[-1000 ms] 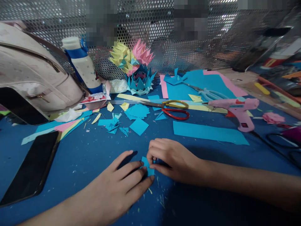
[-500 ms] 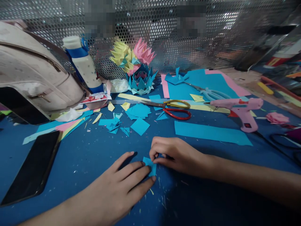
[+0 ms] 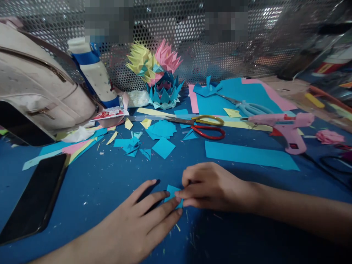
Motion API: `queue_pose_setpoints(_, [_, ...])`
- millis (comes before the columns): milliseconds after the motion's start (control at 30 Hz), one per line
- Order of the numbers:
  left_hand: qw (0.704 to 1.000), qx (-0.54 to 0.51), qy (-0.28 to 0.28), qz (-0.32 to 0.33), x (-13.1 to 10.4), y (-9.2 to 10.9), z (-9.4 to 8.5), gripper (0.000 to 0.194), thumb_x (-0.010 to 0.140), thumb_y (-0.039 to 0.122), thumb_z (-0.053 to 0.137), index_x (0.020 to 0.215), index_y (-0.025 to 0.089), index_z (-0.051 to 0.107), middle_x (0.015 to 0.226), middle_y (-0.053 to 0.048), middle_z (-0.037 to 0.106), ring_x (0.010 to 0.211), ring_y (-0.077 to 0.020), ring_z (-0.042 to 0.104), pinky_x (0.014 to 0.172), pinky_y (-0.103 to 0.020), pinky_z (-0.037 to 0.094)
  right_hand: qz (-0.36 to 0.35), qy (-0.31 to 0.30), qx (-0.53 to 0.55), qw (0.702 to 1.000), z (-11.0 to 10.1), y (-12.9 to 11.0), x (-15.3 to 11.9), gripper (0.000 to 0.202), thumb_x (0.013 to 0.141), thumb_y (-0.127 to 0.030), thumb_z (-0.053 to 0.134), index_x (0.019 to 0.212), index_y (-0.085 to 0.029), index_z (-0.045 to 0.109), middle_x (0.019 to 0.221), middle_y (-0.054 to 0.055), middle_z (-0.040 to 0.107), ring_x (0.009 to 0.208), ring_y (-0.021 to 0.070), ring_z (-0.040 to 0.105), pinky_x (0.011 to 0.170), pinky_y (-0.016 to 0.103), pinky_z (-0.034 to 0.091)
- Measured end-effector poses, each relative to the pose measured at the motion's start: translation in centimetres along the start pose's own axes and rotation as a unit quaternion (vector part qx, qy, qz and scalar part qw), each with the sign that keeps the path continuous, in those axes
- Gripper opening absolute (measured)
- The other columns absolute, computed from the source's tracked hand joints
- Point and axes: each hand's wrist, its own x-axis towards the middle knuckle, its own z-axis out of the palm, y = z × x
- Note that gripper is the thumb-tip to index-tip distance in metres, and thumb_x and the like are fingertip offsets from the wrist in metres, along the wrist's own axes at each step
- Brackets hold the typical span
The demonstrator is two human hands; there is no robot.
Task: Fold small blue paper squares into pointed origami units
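Note:
A small blue piece of paper [image 3: 172,190] lies on the blue table, partly covered by fingers. My left hand [image 3: 148,216] rests flat with its fingers spread, the fingertips pressing the paper down. At the paper's right edge, my right hand [image 3: 214,187] is closed, thumb and index finger pinching there, with its index fingertip close to the left fingers. Beyond the hands lie a blue paper square [image 3: 164,147], a stack of blue squares [image 3: 161,130] and some folded blue pieces [image 3: 132,146].
Scissors with yellow and red handles [image 3: 207,128], a blue paper strip [image 3: 251,156] and a pink glue gun [image 3: 291,128] lie farther back. Folded paper flowers [image 3: 166,93] stand by the perforated metal panel. A black phone [image 3: 34,200] lies left, before a pale backpack [image 3: 41,77].
My right hand has moved slightly right and down along the paper, its fingertips now against the right edge. My left hand keeps pressing the paper. The view has shifted slightly.

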Motion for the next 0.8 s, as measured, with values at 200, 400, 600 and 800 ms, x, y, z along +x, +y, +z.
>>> queue_pose_setpoints(200, [1.000,-0.008,0.013,-0.007,0.1,0.0,0.0,0.038,0.102,0.027,0.048,0.137,0.015,0.055,0.132,-0.005,0.062,0.119,-0.0234,0.052,0.123,-0.049,0.005,-0.098,-0.005,-0.126,0.987,-0.7,0.2,0.0,0.027,0.104,-0.033,0.042,0.109,-0.015,0.061,0.074,0.000,0.056,0.064,0.0143,0.047,0.057,0.032,0.033])
queue_pose_setpoints(400, [1.000,-0.014,0.011,-0.010,0.1,0.0,-0.2,0.036,0.102,0.026,0.047,0.135,0.015,0.056,0.132,-0.006,0.062,0.119,-0.0225,0.053,0.123,-0.047,0.002,-0.135,0.002,-0.109,0.985,-1.1,1.1,0.1,0.025,0.102,-0.029,0.043,0.103,-0.013,0.063,0.066,0.000,0.055,0.059,0.0146,0.046,0.052,0.034,0.027])
queue_pose_setpoints(600, [1.000,-0.024,0.013,-0.005,0.1,-0.1,-0.3,0.036,0.103,0.020,0.039,0.134,0.013,0.057,0.127,-0.006,0.064,0.119,-0.0235,0.052,0.123,-0.049,0.007,-0.140,0.000,-0.100,0.985,-0.9,0.1,0.3,0.028,0.102,-0.030,0.042,0.104,-0.013,0.064,0.068,0.001,0.058,0.061,0.0148,0.050,0.052,0.033,0.032])
queue_pose_setpoints(800, [0.999,-0.051,-0.002,-0.003,-0.1,-0.1,-0.5,0.040,0.102,0.018,0.039,0.140,0.011,0.051,0.127,-0.009,0.062,0.121,-0.0253,0.050,0.121,-0.052,0.016,-0.130,-0.007,-0.100,0.986,-0.6,-0.7,0.1,0.031,0.103,-0.031,0.039,0.109,-0.014,0.064,0.075,0.002,0.064,0.066,0.0145,0.055,0.057,0.033,0.038])
